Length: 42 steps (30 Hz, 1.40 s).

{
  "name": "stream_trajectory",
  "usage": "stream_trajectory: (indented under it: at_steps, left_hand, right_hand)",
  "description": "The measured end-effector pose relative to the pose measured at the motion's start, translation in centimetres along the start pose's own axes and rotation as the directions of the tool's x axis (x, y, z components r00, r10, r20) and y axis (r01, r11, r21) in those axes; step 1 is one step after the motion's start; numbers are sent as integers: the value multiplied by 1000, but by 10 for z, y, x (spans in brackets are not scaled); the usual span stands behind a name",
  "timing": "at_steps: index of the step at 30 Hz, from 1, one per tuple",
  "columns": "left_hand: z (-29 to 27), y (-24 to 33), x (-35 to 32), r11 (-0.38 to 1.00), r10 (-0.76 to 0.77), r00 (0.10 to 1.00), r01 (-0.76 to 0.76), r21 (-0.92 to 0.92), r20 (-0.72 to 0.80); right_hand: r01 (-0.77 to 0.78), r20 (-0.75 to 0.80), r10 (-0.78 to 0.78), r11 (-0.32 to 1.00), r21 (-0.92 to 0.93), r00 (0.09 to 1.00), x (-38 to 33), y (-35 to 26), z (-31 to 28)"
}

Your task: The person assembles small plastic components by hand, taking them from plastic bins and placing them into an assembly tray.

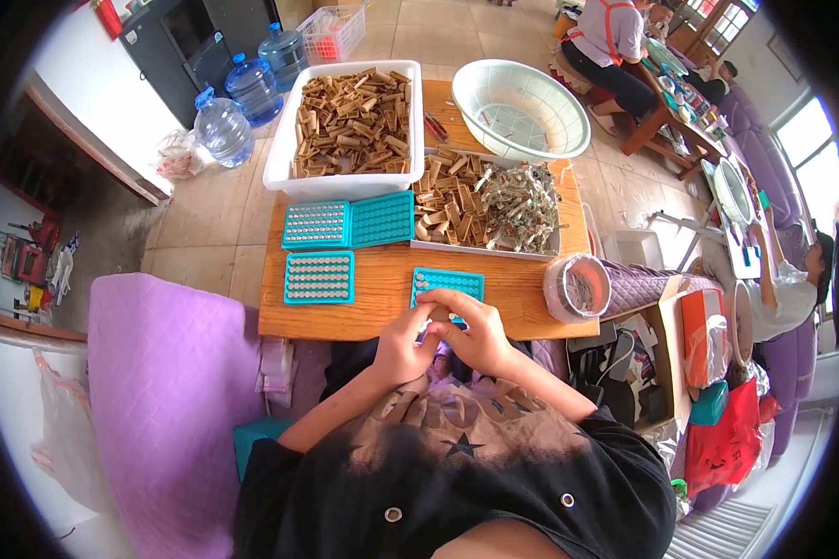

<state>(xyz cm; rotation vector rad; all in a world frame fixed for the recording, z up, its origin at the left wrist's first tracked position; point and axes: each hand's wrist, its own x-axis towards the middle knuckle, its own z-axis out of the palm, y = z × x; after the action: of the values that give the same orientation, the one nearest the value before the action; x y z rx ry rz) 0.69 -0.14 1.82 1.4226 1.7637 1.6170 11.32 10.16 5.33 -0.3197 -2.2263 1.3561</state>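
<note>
My left hand (406, 343) and my right hand (477, 332) meet in front of me at the table's near edge. Their thumbs and fingertips are pinched together around something small, mostly covered by the fingers, that I cannot make out. Just beyond them lies a teal tray (466, 283) with rows of round pockets, a few at its left holding small silvery round pieces. To the left, two more teal trays, one nearer (319, 300) and one farther (315, 246), carry rows of such pieces. Another teal tray (384, 219) beside the farther one shows no silvery pieces.
A white bin (281, 170) of brown folded pieces stands far left on the wooden table (382, 312). A shallow box (485, 252) holds brown pieces and a tangled shiny heap. Behind it is a pale green basin (555, 116); a round tub (553, 303) sits right. Other people work at right.
</note>
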Motion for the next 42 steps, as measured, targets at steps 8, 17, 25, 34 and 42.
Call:
stream_trajectory:
  at_steps: [8,17,25,34,42]
  left_hand:
    - [-4,-8,6,983,-26,999,33,-178,42]
    - [-10,-9,9,395,-148,951,307,-866,270]
    - [-15,5,7,866,-143,975,207,-456,170]
    - [-21,32,22,990,137,970,-131,-44,202]
    - [-6,20,8,993,106,989,-111,39,107]
  right_hand:
    - [2,90,-5,1000,28,996,10,4,-10]
    - [-442,343,308,782,440,887,-5,20,-24]
    - [56,-113,-38,986,160,993,-13,20,-15]
    - [128,-42,-126,990,54,991,-6,10,-18]
    - [34,46,-38,996,83,998,-9,10,-8]
